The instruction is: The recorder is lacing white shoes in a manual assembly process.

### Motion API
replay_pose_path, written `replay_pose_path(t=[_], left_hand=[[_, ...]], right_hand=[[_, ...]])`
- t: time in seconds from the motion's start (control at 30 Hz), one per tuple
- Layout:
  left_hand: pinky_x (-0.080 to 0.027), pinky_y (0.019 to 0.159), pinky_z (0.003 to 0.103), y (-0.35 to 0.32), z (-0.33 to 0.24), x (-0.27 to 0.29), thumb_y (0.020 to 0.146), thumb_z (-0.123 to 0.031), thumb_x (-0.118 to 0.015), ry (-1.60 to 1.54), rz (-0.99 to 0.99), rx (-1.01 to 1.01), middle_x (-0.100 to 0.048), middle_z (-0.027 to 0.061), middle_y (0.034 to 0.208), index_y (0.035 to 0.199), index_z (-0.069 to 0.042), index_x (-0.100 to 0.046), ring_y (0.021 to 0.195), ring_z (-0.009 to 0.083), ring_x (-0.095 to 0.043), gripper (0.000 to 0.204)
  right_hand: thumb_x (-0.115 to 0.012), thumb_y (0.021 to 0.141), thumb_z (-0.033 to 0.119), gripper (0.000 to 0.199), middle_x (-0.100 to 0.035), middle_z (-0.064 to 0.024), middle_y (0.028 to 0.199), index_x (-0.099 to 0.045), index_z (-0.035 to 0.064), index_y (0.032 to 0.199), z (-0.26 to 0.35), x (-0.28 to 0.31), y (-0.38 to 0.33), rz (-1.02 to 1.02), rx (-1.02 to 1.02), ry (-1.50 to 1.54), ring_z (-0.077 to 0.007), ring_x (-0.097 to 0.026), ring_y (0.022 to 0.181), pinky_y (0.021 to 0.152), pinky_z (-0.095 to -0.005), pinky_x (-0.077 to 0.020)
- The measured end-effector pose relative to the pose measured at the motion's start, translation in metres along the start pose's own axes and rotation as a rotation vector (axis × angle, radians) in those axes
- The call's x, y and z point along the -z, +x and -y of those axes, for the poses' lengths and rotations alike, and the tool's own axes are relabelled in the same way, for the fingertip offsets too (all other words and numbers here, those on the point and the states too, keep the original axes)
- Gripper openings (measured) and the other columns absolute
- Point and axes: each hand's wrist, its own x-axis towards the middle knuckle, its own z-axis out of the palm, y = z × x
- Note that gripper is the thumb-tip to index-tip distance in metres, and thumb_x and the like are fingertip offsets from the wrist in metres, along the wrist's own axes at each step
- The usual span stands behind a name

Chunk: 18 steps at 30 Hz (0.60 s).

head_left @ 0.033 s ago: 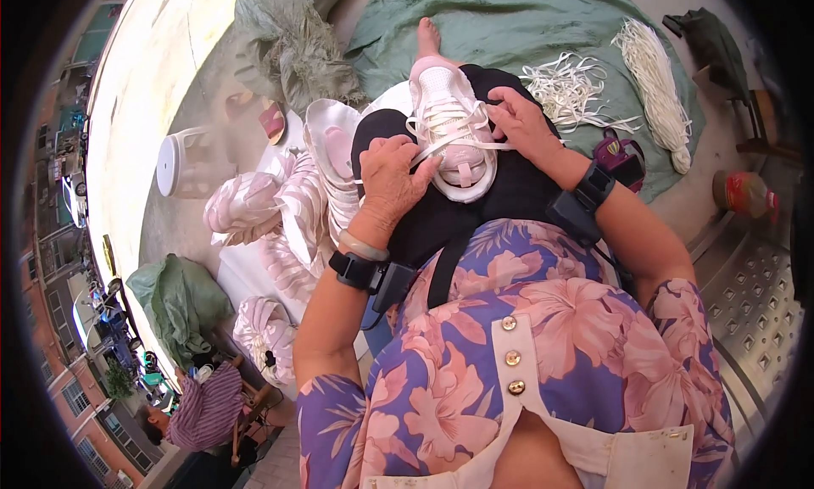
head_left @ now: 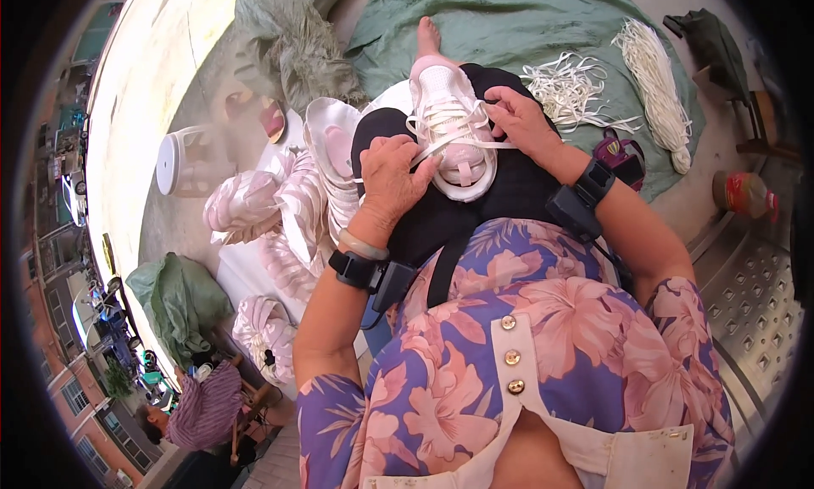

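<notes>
A pink and white sneaker (head_left: 447,95) rests on my lap between my black-clad thighs, its tongue and opening towards me. White shoelace (head_left: 449,117) runs in rows across its front, and its loose ends spread to both sides. On the left of the shoe, my left hand (head_left: 395,177) is closed, with a lace end pinched between thumb and curled fingers. My right hand (head_left: 523,126) is at the other side, its thumb and fingertips closed on the lace near the eyelets. Both hands sit close against the shoe.
Loose white laces (head_left: 566,89) and a long lace bundle (head_left: 655,90) lie on a green cloth (head_left: 500,18). Pink and white shoe parts (head_left: 263,202) are stacked at left, near a white plastic stool (head_left: 188,163). A purple pouch (head_left: 620,156) lies right; another person (head_left: 206,406) sits lower left.
</notes>
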Motion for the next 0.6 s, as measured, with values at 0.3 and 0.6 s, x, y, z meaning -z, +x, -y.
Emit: replay_pose_path(t=[0.3, 0.6], left_hand=[[-0.035, 0.072, 0.036, -0.003, 0.006, -0.001, 0.066, -0.024, -0.069, -0.026, 0.051, 0.028, -0.062, 0.0019, 0.087, 0.069, -0.007, -0.061, 0.083, 0.0235, -0.052, 0.019], [-0.035, 0.069, 0.035, -0.001, 0.002, -0.003, 0.066, -0.025, -0.068, 0.019, 0.069, 0.014, -0.062, 0.0018, 0.081, 0.068, -0.008, -0.062, 0.079, 0.022, -0.053, 0.018]], right_hand=[[-0.053, 0.088, 0.027, 0.02, -0.057, 0.0008, 0.082, -0.059, 0.0086, 0.094, 0.005, 0.012, 0.012, 0.251, -0.393, 0.618, -0.008, -0.053, 0.08, 0.069, -0.0251, -0.0454], [-0.077, 0.06, 0.033, 0.089, -0.055, -0.0126, 0.095, -0.032, -0.0017, 0.128, 0.01, 0.003, -0.021, 0.168, 0.211, -0.352, -0.024, -0.055, 0.081, 0.077, -0.0306, -0.0456]])
